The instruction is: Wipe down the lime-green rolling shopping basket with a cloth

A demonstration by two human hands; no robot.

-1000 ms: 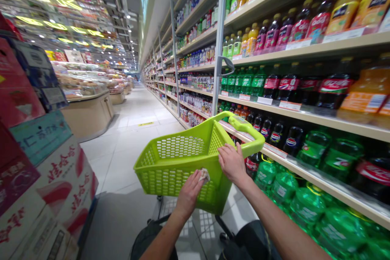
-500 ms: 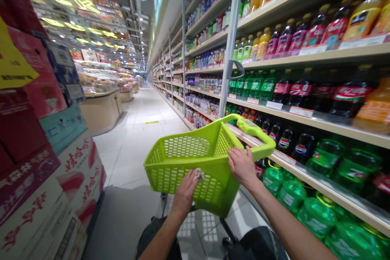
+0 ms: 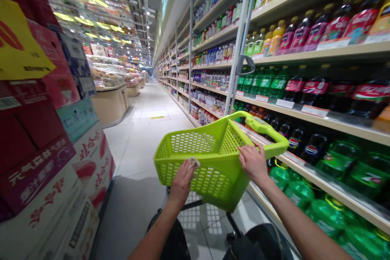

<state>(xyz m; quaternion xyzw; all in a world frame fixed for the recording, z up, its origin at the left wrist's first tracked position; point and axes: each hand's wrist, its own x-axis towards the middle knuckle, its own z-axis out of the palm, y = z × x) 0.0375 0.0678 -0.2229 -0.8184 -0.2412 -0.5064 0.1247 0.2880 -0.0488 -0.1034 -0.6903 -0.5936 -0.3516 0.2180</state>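
A lime green plastic shopping basket (image 3: pixel 210 170) on a wheeled frame stands tilted in front of me in a supermarket aisle. My left hand (image 3: pixel 181 181) presses a small crumpled white cloth (image 3: pixel 193 163) against the basket's near side wall, fingers closed on it. My right hand (image 3: pixel 253 163) lies on the basket's rear rim just below its thick green handle (image 3: pixel 268 132), with the fingers curled over the edge. The basket appears to hold nothing.
Shelves of soft drink bottles (image 3: pixel 307 85) run along the right, very close to the basket. Stacked cartons (image 3: pixel 51 162) rise on the left. The tiled aisle floor (image 3: pixel 146 130) stretches ahead past a curved display counter (image 3: pixel 111 101).
The view has swung left, shifting the basket and both hands rightward in the picture. My left hand with the cloth has slid a little along the basket wall.
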